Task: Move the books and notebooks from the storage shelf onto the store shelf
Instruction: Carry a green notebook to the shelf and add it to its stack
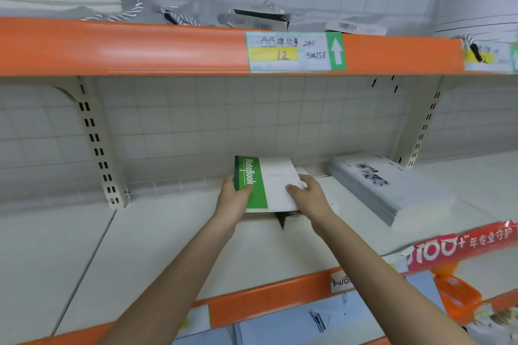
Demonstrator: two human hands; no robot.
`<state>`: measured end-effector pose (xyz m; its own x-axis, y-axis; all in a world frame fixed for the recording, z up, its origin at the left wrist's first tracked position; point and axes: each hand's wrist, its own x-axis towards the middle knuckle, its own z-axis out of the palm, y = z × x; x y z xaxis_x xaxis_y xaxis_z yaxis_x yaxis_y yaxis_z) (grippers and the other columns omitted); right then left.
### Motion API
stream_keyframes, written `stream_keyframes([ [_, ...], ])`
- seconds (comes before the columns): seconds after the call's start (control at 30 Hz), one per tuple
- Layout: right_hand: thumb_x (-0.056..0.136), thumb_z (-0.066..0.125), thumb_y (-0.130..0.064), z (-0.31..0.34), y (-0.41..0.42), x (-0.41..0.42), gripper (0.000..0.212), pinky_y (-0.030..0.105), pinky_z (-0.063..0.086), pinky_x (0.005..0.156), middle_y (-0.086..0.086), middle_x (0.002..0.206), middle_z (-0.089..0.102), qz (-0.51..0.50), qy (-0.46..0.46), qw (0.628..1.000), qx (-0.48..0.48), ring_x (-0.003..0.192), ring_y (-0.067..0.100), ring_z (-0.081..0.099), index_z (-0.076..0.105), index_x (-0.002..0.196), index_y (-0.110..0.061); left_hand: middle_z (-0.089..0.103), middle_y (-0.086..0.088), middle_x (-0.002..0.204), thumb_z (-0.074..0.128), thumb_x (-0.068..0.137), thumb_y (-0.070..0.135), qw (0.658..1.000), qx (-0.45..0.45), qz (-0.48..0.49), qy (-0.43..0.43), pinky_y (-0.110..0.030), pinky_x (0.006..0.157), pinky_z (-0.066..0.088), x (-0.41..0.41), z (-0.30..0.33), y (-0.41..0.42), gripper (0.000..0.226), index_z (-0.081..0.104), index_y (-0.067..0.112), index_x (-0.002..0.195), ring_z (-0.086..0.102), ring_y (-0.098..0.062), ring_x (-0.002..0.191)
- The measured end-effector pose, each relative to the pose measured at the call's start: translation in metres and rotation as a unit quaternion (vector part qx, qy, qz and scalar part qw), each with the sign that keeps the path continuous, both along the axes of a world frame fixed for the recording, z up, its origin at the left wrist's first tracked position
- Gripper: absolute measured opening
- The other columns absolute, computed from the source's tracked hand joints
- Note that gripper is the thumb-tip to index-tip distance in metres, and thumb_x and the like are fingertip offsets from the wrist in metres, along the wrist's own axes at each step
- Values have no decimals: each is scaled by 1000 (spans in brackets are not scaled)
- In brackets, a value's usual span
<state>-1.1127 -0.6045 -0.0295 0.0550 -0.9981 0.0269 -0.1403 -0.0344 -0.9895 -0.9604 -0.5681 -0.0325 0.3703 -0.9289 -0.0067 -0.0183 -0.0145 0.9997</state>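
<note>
Head view looks onto a cream-white metal shelf with an orange front lip (157, 235), where both arms reach in toward the back. Between the hands sits a green-and-white paper notebook with "NoteBook" printed on its green band (269, 185). It lies flat on top of a low stack of similar notebooks (291, 220), whose edges show just beneath its near side.

The left hand (234, 199) grips the notebook's green left edge, thumb curled over the cover and fingers hidden underneath. The right hand (309, 194) holds the right side, thumb pressed on the white cover and fingers wrapped round the far edge. Both hands are closed on the notebook.

To the right, near but apart, lies a slanted pile of grey-white booklets with a dark cover picture (389, 190). On the orange rail above hangs a white price label with a yellow band and green arrow (295, 52).

By the look of it, the step in hand is either setting this notebook onto the stack or lifting it off; one frame cannot settle which. If placing, the next move calls for squaring its edges to the stack below, then letting go with both hands. If lifting, it calls for a level raise so the notebooks beneath stay put.
</note>
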Motion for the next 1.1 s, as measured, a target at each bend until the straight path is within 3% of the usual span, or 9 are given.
stream_keyframes([
  [0.2, 94, 46, -10, 0, -29, -23, 21, 34, 48, 80, 10, 106, 65, 20, -85, 995, 39, 89, 24, 60, 59, 110, -12, 59, -1, 107, 50, 93, 7, 999, -17, 32, 38, -32, 80, 48, -29, 2, -17, 36, 42, 20, 127, 60, -22, 96],
  [0.37, 97, 42, -11, -4, -51, -41, 18, 24, 43, 67, 5, 92, 63, 31, -95, 995, 31, 76, 15, 56, 58, 94, -17, 61, -8, 115, 50, 93, 6, 993, -26, 75, 91, -25, 69, 50, -54, 1, -34, 40, 43, 13, 132, 62, -20, 92],
  [0.53, 99, 41, -13, -12, -69, -65, 19, 19, 40, 64, -9, 84, 58, 48, -83, 995, 22, 73, 5, 53, 55, 93, -24, 62, -13, 114, 52, 91, 3, 986, -14, 126, 106, -26, 65, 49, -75, -9, -50, 26, 55, 8, 116, 62, -22, 85],
  [0.6, 99, 42, -14, -21, -79, -71, 22, 21, 41, 69, -9, 87, 60, 52, -67, 996, 23, 77, 6, 54, 59, 93, -25, 62, -13, 114, 53, 90, 3, 984, -10, 142, 111, -26, 65, 52, -82, -15, -56, 23, 57, 12, 110, 63, -22, 85],
  [0.7, 97, 43, -20, -34, -86, -77, 28, 31, 46, 92, -2, 112, 65, 65, -43, 997, 20, 102, 15, 58, 62, 118, -20, 64, -11, 106, 51, 91, 0, 982, -17, 142, 123, -25, 61, 54, -93, -22, -63, 27, 58, 11, 115, 62, -20, 79],
  [0.77, 96, 45, -20, -41, -91, -82, 22, 33, 43, 93, 9, 115, 62, 81, -32, 996, 15, 101, 15, 56, 63, 107, -26, 64, -10, 101, 51, 91, -1, 981, -20, 150, 121, -26, 61, 53, -98, -25, -68, 26, 58, 11, 113, 63, -21, 78],
  [0.83, 96, 46, -18, -45, -95, -86, 24, 34, 43, 92, 1, 109, 65, 86, -23, 996, 16, 98, 13, 56, 61, 93, -36, 62, -9, 101, 51, 90, -2, 981, -25, 169, 94, -23, 59, 53, -102, -28, -71, 23, 60, 13, 106, 61, -19, 76],
  [0.93, 97, 47, -16, -47, -102, -89, 26, 35, 42, 100, -13, 112, 63, 106, -17, 994, 23, 110, 13, 57, 61, 109, -34, 60, -4, 91, 47, 92, -5, 981, -32, 181, 63, -12, 49, 49, -108, -31, -74, 23, 58, 15, 99, 58, -11, 70],
  [1.1, 96, 49, -24, -60, -110, -87, 41, 42, 38, 109, -4, 137, 54, 135, 14, 990, 38, 127, 18, 49, 49, 136, -22, 61, -1, 87, 38, 93, -6, 984, -21, 176, 18, -9, 46, 45, -107, -40, -76, 30, 58, 16, 95, 58, -10, 70],
])
